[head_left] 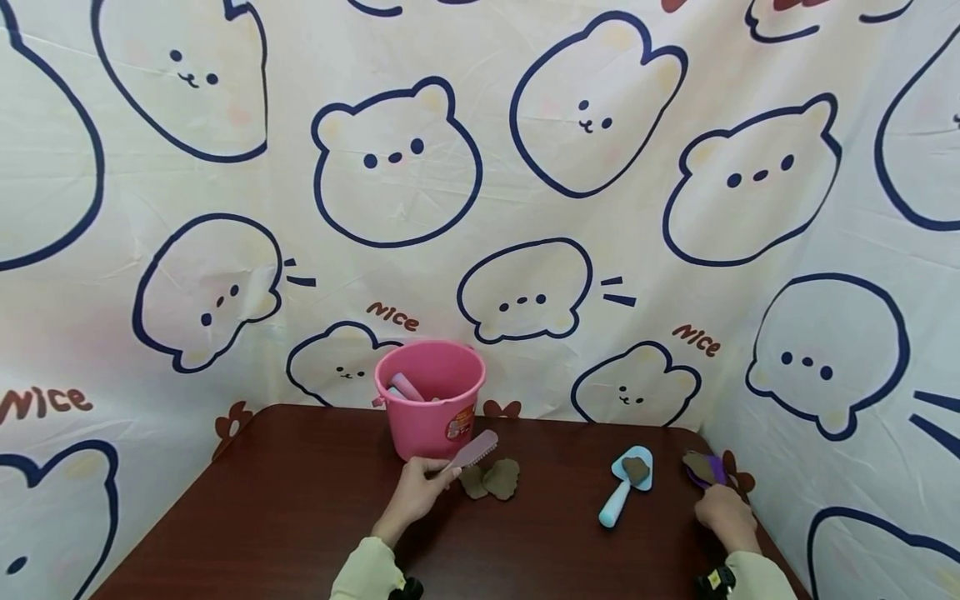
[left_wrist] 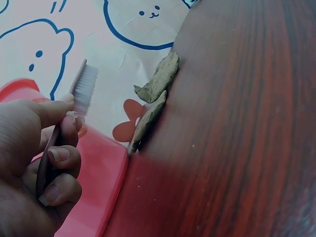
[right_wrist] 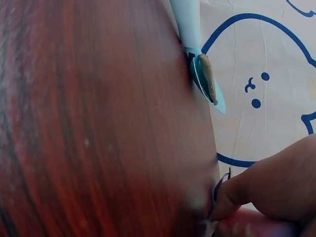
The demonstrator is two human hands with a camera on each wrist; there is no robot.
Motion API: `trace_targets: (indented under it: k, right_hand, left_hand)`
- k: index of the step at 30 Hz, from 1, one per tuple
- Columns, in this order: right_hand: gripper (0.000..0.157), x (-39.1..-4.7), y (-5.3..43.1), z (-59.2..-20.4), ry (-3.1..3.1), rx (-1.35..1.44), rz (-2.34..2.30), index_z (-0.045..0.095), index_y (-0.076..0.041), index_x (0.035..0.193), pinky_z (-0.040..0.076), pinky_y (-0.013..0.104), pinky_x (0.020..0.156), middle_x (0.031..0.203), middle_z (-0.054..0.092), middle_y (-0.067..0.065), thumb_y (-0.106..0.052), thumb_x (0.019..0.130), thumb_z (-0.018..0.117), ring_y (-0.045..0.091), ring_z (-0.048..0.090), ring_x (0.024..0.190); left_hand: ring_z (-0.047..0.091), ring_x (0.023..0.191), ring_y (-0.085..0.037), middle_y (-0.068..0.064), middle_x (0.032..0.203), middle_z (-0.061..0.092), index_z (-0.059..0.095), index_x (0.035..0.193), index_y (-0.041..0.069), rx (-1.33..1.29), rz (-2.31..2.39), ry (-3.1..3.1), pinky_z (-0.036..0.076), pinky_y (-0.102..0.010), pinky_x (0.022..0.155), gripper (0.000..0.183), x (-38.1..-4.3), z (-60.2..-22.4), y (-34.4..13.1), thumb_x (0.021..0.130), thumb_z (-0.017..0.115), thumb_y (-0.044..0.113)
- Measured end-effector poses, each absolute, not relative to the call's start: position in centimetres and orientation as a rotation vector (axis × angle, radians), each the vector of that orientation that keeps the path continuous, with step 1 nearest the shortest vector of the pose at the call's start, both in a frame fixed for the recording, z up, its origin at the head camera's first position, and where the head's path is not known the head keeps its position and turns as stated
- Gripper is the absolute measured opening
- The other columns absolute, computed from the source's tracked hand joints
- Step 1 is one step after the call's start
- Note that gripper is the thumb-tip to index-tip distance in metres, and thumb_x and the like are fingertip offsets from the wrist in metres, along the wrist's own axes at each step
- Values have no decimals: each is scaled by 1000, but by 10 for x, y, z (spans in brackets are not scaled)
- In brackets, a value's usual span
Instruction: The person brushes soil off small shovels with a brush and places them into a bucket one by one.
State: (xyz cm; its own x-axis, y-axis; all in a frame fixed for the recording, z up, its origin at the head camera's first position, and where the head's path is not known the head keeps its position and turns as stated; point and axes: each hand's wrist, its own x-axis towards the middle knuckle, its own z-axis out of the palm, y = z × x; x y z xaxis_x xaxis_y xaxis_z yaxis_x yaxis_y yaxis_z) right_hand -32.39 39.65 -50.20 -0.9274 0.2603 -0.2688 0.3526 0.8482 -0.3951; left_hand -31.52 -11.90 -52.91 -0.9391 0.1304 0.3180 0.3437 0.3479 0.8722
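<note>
My left hand (head_left: 417,493) grips a small mauve brush (head_left: 477,448) by its handle, in front of the pink bucket. In the left wrist view the brush's white bristles (left_wrist: 86,90) stick out past the thumb and fingertips. Two flat grey-brown clay lumps (head_left: 501,479) lie on the table just right of that hand. At the table's right edge my right hand (head_left: 727,518) holds a purple shovel (head_left: 716,469) with a brown clay lump (head_left: 699,464) on it. The shovel's handle is hidden under the fingers.
The pink bucket (head_left: 431,429) stands at the back and contains pale stick-like pieces (head_left: 405,386). A light-blue shovel (head_left: 617,502) with a clay piece (head_left: 636,471) on its blade lies left of the right hand. Printed cloth (head_left: 525,208) hangs behind the brown table (head_left: 262,517).
</note>
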Motion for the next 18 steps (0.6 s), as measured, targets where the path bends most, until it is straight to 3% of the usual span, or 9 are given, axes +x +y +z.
trace_targets:
  k: [2,6,9,13,16,18]
  right_hand:
    - [23,-323,397,-502,2829,454,-681,61,8,99,41,38,63,82,52,20,-8,97,44,29,49,69]
    - [27,-322,395,-499,2864,439,-695,61,10,105,40,38,61,80,52,18,-11,99,45,26,47,65]
    - [28,-322,393,-495,2906,419,-657,63,10,103,43,41,61,85,57,23,-13,100,46,29,51,67]
    - [35,-320,389,-488,2982,367,-611,61,16,111,46,46,63,101,60,34,-15,101,49,35,56,75]
    - [33,-317,386,-483,3030,322,-611,62,16,105,46,46,62,94,61,31,-15,100,52,33,55,73]
    - [27,-315,382,-480,3052,289,-633,62,11,93,43,42,59,81,58,21,-14,99,53,30,52,68]
  left_hand:
    - [48,64,-8,-8,75,66,78,105,0,-434,-1635,-2417,40,-22,59,24,-315,-529,-119,98,70,21]
    - [50,66,-9,-13,79,68,78,105,0,-420,-1641,-2409,41,-23,60,24,-315,-527,-119,97,70,21]
    - [51,68,-10,-18,82,69,78,105,-1,-411,-1647,-2401,41,-23,61,23,-314,-524,-118,97,70,19]
    - [51,69,-11,-18,83,68,78,105,-1,-402,-1653,-2399,41,-23,61,23,-314,-523,-118,97,71,19]
    - [51,69,-12,-19,84,68,78,106,-1,-404,-1651,-2404,41,-23,61,23,-313,-523,-118,97,70,19]
    - [52,70,-12,-20,85,69,78,106,-1,-403,-1643,-2414,41,-24,62,24,-314,-524,-118,97,70,20]
